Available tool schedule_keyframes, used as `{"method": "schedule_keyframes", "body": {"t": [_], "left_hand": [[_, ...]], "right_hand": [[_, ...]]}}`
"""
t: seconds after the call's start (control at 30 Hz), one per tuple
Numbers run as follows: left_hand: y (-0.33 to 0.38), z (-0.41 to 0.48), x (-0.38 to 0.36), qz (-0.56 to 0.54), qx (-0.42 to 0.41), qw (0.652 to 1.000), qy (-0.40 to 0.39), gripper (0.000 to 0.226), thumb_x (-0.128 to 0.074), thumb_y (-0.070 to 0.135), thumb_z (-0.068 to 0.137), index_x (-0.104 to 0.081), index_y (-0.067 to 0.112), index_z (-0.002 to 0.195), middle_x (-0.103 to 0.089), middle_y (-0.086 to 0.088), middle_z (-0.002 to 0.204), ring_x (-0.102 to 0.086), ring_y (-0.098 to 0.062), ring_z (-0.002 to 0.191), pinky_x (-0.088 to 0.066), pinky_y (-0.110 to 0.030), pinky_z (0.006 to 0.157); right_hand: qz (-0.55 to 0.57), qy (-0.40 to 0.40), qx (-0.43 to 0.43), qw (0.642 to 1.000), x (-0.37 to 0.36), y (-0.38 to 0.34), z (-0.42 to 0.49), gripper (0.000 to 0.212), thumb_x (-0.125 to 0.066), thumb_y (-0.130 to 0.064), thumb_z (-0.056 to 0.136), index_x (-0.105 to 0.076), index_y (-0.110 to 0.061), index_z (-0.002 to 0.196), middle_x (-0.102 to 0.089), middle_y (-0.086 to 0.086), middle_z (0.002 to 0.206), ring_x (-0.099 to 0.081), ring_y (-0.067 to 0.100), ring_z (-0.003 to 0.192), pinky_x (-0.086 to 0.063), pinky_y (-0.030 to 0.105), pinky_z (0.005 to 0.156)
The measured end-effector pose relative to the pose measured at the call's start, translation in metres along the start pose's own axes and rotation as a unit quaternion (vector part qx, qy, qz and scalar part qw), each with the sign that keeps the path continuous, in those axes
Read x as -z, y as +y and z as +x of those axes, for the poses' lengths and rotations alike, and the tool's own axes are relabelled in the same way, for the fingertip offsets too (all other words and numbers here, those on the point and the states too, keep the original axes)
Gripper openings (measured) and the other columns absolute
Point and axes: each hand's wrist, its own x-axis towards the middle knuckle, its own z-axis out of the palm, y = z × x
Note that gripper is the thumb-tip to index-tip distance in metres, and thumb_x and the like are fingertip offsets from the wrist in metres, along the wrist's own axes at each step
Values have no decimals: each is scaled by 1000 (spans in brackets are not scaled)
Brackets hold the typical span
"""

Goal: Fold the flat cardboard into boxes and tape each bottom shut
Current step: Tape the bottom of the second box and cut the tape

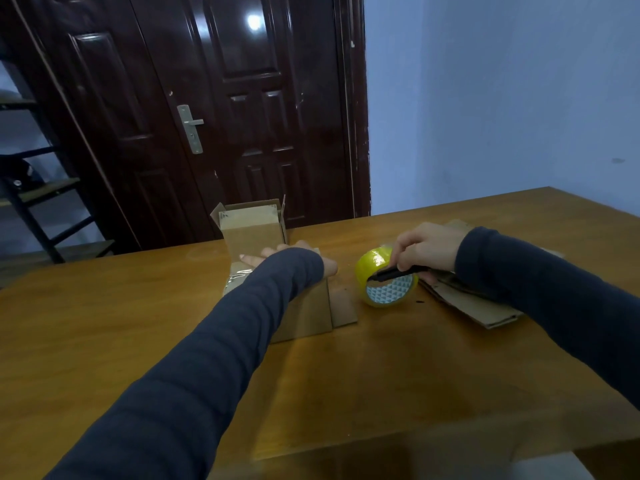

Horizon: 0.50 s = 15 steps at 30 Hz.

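Your left hand [277, 253] presses flat, fingers straight, on a box [304, 313] mid-counter, tape across its bottom. Right hand [429, 249] fingers grip a cutter [398, 273] at the roll [384, 289]. Another box [252, 226] at the far edge looks done; flat cardboard [485, 306] waits at the right edge.

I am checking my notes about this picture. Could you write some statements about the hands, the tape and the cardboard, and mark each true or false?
1. The left hand lies flat on the cardboard box. True.
2. The right hand holds nothing. False: it grips a black cutter.
3. The tape roll is yellow. True.
4. The flat cardboard lies left of the box. False: it lies on the right, under the right sleeve.
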Motion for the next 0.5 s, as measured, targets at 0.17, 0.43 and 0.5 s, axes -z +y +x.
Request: {"method": "schedule_keyframes", "body": {"t": [0.17,0.43,0.5], "left_hand": [[7,-2,-3,-14,25,1000,-7,109,-52,61,48,-24,21,146,-35,-14,143,-34,-39,130,-28,-58,106],[5,-15,-4,14,35,998,50,86,-45,65,75,-23,24,147,-26,-10,152,-17,-39,140,-1,-73,104],[3,-16,-5,0,18,998,67,75,-43,59,78,-31,24,144,-32,-7,149,-21,-38,139,0,-73,103]], "right_hand": [[29,40,1,999,-2,13,-12,16,-50,-12,93,-63,-11,103,-56,-3,46,-49,9,45,-40,16,45],[-101,68,20,992,-34,31,-34,11,-47,-23,98,-52,-19,107,-68,-2,91,-58,12,79,-44,24,67],[-209,28,-20,977,-48,42,-31,14,-44,-27,99,-52,-20,109,-62,-3,92,-56,11,78,-44,23,66]]}}
